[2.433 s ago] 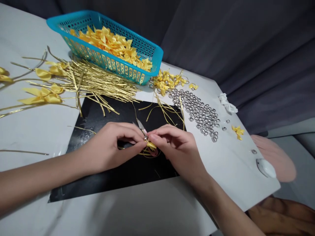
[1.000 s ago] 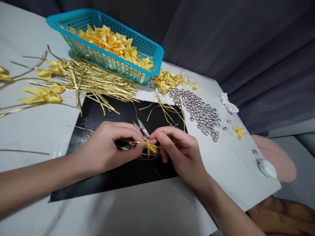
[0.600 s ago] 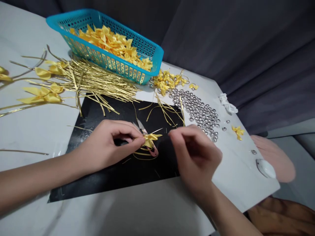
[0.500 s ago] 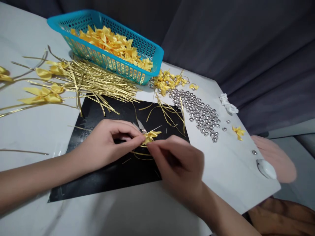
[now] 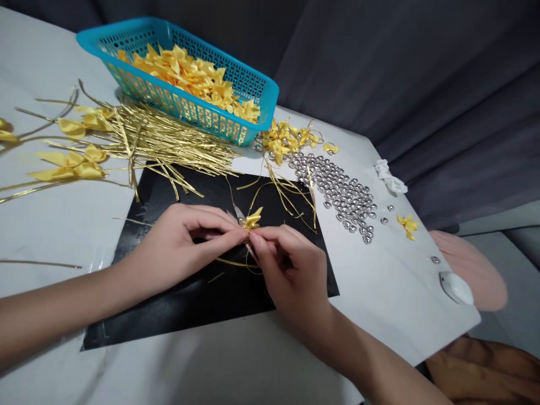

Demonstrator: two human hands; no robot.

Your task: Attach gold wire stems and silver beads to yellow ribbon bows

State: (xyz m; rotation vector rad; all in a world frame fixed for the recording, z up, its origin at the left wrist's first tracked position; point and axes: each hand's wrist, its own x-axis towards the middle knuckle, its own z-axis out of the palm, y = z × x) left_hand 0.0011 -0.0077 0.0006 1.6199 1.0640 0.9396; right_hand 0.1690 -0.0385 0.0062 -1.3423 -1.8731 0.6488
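Observation:
Between my two hands, over the black mat [image 5: 177, 315], is a small yellow ribbon flower [image 5: 253, 218]. My left hand [image 5: 198, 233] pinches it from the left with thumb and index finger. From the right, my right hand [image 5: 293, 261] presses thumb and index finger together at the flower's base, its fingertips nearly touching the left ones. What exactly lies in the right pinch is hidden; thin gold cord shows just below. Behind the flower, metal blades [image 5: 239, 214], perhaps of scissors, lie partly covered on the mat.
A blue basket [image 5: 270, 107] of yellow ribbon flowers stands at the back. Gold cords [image 5: 177, 138] are heaped before it. Silver ring-like pieces [image 5: 337, 188] spread to the right, near finished-looking yellow flowers [image 5: 282, 138]. A white mouse-shaped object [image 5: 456, 288] sits by the right edge.
My right hand has shifted left and slightly up, closing in on my left fingertips. The flower's petals now point more upward. My left hand has hardly moved.

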